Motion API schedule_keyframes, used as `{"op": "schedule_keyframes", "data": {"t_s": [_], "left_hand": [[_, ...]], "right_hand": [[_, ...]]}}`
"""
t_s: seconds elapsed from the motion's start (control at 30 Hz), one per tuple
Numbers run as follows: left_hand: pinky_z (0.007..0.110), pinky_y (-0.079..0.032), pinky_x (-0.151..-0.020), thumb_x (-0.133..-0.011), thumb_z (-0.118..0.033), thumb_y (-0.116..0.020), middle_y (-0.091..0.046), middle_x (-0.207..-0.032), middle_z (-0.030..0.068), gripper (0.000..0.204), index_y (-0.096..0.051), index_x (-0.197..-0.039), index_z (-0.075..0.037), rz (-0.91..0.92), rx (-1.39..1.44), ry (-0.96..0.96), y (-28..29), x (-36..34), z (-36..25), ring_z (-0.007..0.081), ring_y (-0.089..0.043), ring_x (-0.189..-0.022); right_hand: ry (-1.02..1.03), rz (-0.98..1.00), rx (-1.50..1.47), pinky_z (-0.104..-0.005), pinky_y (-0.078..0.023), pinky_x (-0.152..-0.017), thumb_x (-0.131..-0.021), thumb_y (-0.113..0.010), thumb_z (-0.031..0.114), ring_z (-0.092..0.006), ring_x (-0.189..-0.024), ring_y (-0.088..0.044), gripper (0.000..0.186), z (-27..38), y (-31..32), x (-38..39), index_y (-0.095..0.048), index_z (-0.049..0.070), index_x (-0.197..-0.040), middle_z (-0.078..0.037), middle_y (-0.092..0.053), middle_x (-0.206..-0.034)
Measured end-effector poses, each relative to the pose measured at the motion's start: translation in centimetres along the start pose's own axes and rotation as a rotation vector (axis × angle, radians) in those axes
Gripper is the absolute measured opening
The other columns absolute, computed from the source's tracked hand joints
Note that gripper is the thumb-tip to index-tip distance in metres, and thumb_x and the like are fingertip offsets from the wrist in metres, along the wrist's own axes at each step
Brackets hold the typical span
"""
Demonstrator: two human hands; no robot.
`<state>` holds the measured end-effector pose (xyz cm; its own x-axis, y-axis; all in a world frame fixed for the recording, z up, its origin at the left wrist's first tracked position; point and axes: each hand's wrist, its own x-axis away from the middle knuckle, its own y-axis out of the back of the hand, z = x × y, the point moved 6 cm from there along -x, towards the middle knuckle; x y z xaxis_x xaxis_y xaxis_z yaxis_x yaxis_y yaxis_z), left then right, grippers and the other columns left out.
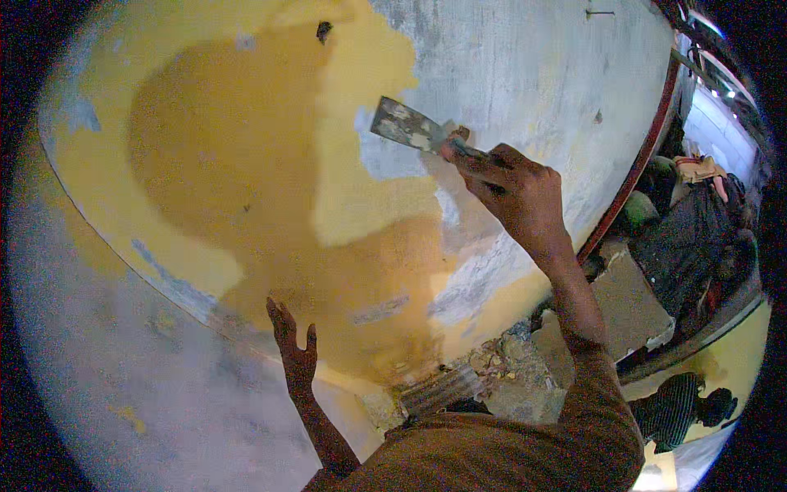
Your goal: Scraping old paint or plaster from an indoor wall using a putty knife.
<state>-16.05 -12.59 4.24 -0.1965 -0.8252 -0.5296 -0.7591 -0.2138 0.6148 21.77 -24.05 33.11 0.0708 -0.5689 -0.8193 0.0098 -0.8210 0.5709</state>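
Observation:
My right hand (516, 197) grips a putty knife (403, 123) by its handle, with the wide, stained metal blade raised over a patch of bare pale plaster on the wall (541, 90). Flaking yellow paint (369, 213) covers much of the left and middle of that wall, with grey-white patches showing through. My left hand (293, 340) is lower and to the left, fingers apart and holding nothing, close to the painted surface; whether it touches it, I cannot tell. A shadow of a head and shoulders falls across the yellow paint.
At the right lie a broken board (627, 303), dark sheeting (689, 238) and piled objects beside a red-brown edge strip (623, 201). Rubble (512, 369) sits at the wall's foot. A person in dark striped clothing (672, 410) is at the lower right. A grey wall section (123, 353) fills the lower left.

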Motion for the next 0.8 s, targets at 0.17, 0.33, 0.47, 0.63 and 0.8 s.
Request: {"op": "schedule_keyframes", "data": {"t_s": [0.17,0.33,0.47,0.63,0.8], "left_hand": [[0.052,-0.017,-0.128,-0.103,-0.017,-0.063,-0.007,-0.175,0.0144,0.076,-0.021,-0.166,-0.013,-0.010,-0.020,-0.095,-0.5,-1.4,-1.9,0.0347,-0.007,-0.161],[0.055,-0.013,-0.127,-0.105,-0.022,-0.061,-0.003,-0.175,0.0152,0.080,-0.013,-0.168,-0.014,0.003,-0.065,-0.082,-1.3,-0.8,-0.9,0.0360,0.000,-0.161],[0.058,-0.008,-0.127,-0.104,-0.028,-0.063,0.003,-0.175,0.0168,0.086,-0.007,-0.168,-0.015,0.003,-0.093,-0.162,-2.1,-1.4,-0.3,0.0404,0.007,-0.160],[0.062,-0.006,-0.126,-0.102,-0.034,-0.066,0.008,-0.173,0.0207,0.094,-0.003,-0.168,-0.014,-0.025,-0.183,-0.133,-2.0,-1.9,0.4,0.0469,0.010,-0.158],[0.062,-0.006,-0.126,-0.101,-0.038,-0.068,0.009,-0.172,0.0230,0.097,-0.002,-0.167,-0.012,0.010,-0.302,-0.186,-3.6,-1.8,2.5,0.0493,0.012,-0.156]], "right_hand": [[-0.066,-0.145,-0.099,-0.0372,-0.055,-0.058,-0.088,-0.079,0.021,-0.0253,-0.064,-0.067,0.025,0.6,-0.5,-0.1,-0.080,0.028,-0.112,-0.005,-0.067,-0.082],[-0.172,-0.024,-0.065,-0.0376,-0.053,-0.056,-0.091,-0.077,0.018,-0.0260,-0.061,-0.066,0.038,0.2,-3.1,3.3,-0.075,0.028,-0.128,-0.008,-0.065,-0.077],[-0.318,-0.033,-0.134,-0.0386,-0.052,-0.054,-0.094,-0.074,0.019,-0.0281,-0.060,-0.064,0.041,0.1,-5.1,3.9,-0.071,0.029,-0.134,-0.009,-0.063,-0.076],[-0.245,-0.063,-0.167,-0.0405,-0.053,-0.055,-0.094,-0.073,0.020,-0.0283,-0.060,-0.064,0.044,1.0,-5.1,3.6,-0.069,0.031,-0.136,-0.008,-0.064,-0.079],[-0.263,0.014,-0.093,-0.0405,-0.052,-0.055,-0.092,-0.075,0.021,-0.0280,-0.061,-0.064,0.036,0.7,-4.2,3.3,-0.074,0.029,-0.127,-0.008,-0.063,-0.080]]}}
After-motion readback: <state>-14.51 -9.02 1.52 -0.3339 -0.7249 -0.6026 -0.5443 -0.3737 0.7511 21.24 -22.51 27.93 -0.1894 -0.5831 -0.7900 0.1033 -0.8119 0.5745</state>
